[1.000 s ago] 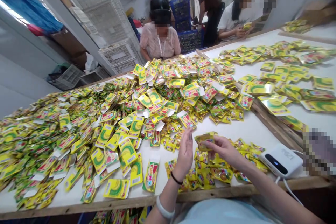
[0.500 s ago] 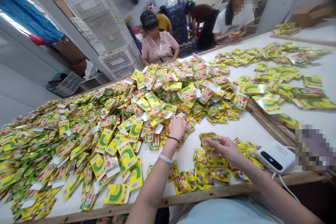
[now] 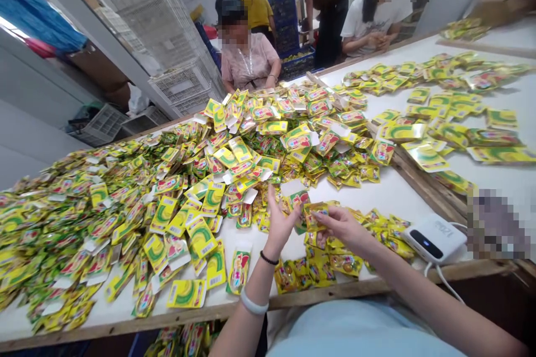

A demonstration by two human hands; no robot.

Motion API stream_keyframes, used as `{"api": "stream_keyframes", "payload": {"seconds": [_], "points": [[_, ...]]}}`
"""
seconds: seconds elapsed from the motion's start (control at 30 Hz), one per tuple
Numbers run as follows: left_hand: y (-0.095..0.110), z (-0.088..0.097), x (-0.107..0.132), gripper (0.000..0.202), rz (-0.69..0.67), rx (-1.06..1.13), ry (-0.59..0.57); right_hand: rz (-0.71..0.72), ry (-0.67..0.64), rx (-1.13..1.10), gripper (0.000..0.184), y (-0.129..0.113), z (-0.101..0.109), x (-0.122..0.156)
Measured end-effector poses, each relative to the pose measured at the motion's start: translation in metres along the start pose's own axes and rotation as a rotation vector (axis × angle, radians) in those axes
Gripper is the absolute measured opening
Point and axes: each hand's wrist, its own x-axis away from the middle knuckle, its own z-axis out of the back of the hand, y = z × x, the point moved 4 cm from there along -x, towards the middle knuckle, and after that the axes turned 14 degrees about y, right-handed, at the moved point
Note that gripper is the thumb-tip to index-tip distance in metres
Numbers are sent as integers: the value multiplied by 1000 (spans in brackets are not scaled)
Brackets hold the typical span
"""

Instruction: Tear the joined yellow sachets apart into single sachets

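Left hand (image 3: 280, 218) raised above the white table (image 3: 377, 192), fingers closed on a carded packet (image 3: 298, 199) with white backing. Right hand (image 3: 341, 224) just beside it at 3 o'clock, pinching a small stack of yellow sachets (image 3: 315, 213); packet and stack nearly touching. Loose sachets (image 3: 335, 262) lie under both hands by the near edge. Large packet heap (image 3: 167, 189) spreads from 9 to 12 o'clock. White device (image 3: 433, 237) with cable at 3 o'clock. Seated person (image 3: 247, 58) at 12 o'clock

Packing workshop: sachets (image 3: 234, 162) heaped on long table (image 3: 389, 195), stacked crates (image 3: 167, 39).
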Motion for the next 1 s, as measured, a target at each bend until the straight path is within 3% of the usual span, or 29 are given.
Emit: {"api": "stream_keyframes", "payload": {"seconds": [0.07, 0.13, 0.23, 0.33, 0.43, 0.5, 0.6, 0.7, 0.87, 0.93, 1.0], "points": [[-3, -8, 12, 53, 301, 255, -251, 24, -49, 19, 31, -8, -7, 9], [-1, -10, 21, 46, 444, 379, -339, 118, -26, 76, 30, -24, -5, 16], [6, -7, 27, 38, 417, 315, -375, 300, 138, 84, 26, -56, 7, 20], [12, -11, 36, 35, 414, 225, -516, 461, 201, 117, 22, -82, 8, 20], [15, -12, 42, 34, 425, 198, -556, 702, 116, 359, 17, -97, -3, 22], [16, -11, 46, 29, 385, 152, -562, 815, -12, 567, 14, -98, -12, 27], [15, -7, 50, 26, 247, 25, -576, 784, -186, 848, 18, -87, -16, 32], [11, -3, 52, 27, 165, -57, -587, 736, -209, 971, 18, -78, -14, 35], [3, 2, 53, 31, 312, 27, -726, 604, -125, 724, 20, -73, -1, 35], [1, 3, 56, 31, 340, 28, -790, 646, -103, 708, 14, -72, 2, 40], [-1, 2, 62, 29, 351, 21, -834, 683, -176, 739, 17, -66, 0, 47]]}}
